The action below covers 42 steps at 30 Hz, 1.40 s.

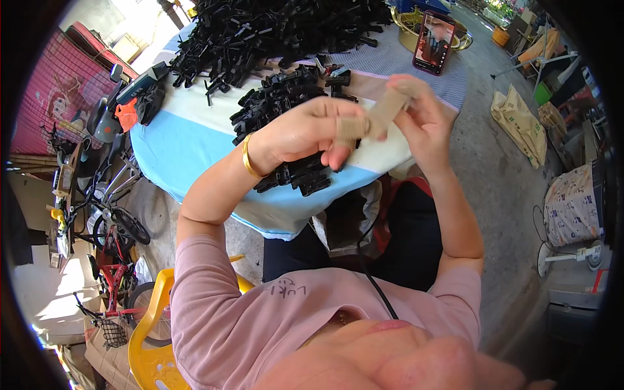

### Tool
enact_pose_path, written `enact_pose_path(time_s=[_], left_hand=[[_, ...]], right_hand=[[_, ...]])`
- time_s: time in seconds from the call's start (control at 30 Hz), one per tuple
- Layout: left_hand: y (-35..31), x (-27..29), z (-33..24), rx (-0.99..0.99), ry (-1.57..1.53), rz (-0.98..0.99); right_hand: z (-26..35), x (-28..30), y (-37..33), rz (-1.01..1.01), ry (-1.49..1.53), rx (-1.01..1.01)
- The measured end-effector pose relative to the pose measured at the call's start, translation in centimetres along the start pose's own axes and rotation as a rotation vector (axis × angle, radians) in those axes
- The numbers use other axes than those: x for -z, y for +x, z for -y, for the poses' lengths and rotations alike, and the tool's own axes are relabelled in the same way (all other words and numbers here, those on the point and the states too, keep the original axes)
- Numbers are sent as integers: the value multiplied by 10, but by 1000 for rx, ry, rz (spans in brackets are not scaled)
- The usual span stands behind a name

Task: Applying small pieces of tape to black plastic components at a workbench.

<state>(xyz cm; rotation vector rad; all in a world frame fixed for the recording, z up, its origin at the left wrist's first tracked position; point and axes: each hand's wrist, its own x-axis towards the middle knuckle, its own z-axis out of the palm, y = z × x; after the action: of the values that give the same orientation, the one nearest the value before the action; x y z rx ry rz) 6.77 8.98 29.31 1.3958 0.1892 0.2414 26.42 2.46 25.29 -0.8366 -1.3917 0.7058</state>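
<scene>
Both my hands are raised over the near edge of the table and come close together. My left hand (309,130) is closed, with a gold bangle at its wrist and a tan band around a fingertip. My right hand (426,120) pinches a tan tape strip (389,109), which slants down toward the left fingers. Motion blurs the strip and the fingertips, so where it ends is unclear. Below and behind my left hand lies a row of small black plastic clips (279,97) on the cloth. A large heap of similar black pieces (273,32) lies farther back.
A blue and white cloth (188,156) covers the round table. A phone (434,42) stands upright before a gold-coloured pot (407,29) at the back right. Bicycles (114,273) are at the left, near a yellow chair (153,331). A tan bag (519,123) lies on the floor at the right.
</scene>
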Motion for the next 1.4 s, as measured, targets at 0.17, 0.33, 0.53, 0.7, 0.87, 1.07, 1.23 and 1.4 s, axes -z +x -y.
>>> enact_pose_path(time_s=[0.17, 0.33, 0.53, 0.7, 0.87, 1.07, 1.23, 1.4], left_hand=[[4, 0, 5, 141, 64, 11], [8, 2, 14, -36, 70, -132], [8, -8, 8, -557, 1179, -338], [9, -6, 18, -484, 1004, -335], [14, 0, 21, -205, 28, -185], [14, -4, 27, -180, -315, -28], [14, -5, 34, -161, -330, -40], [13, -13, 31, -255, -328, -244]], right_hand=[[21, 8, 5, -112, -763, 657], [33, 7, 3, -133, -910, 666], [31, 5, -4, -51, -955, 266], [28, 1, -3, 25, -681, 17], [34, -6, -8, 113, -131, -149], [31, -15, -9, -5, 4, -139], [19, -18, -11, -24, 141, -241], [15, -30, -14, -79, 82, -185]])
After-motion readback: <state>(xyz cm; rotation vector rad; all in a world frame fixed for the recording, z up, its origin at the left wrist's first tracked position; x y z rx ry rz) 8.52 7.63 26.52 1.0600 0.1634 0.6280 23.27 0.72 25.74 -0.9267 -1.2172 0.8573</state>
